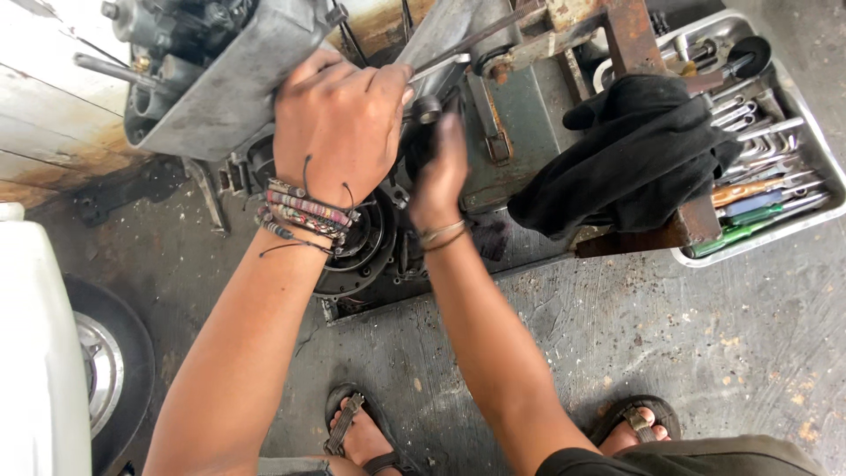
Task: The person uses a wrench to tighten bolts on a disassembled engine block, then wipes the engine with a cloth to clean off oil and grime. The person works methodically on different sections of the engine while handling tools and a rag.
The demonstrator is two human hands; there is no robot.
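Two hands work at a greasy engine [370,238] on the concrete floor [670,344]. The left hand [339,119] lies pressed flat on the grey metal casing [220,97], fingers together. The right hand [438,172] is blurred, closed around a small socket tool [427,110]. A black rag [626,154] drapes beside a tool tray [824,172].

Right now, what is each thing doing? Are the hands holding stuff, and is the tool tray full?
Left hand: pressed flat on the grey metal engine casing.
Right hand: blurred, closed around a small dark part; cannot tell which.
Black cloth: crumpled, draped over a rusty metal bar.
Metal tray: on the floor, full of wrenches and screwdrivers.
Wheel: still, at the left edge.
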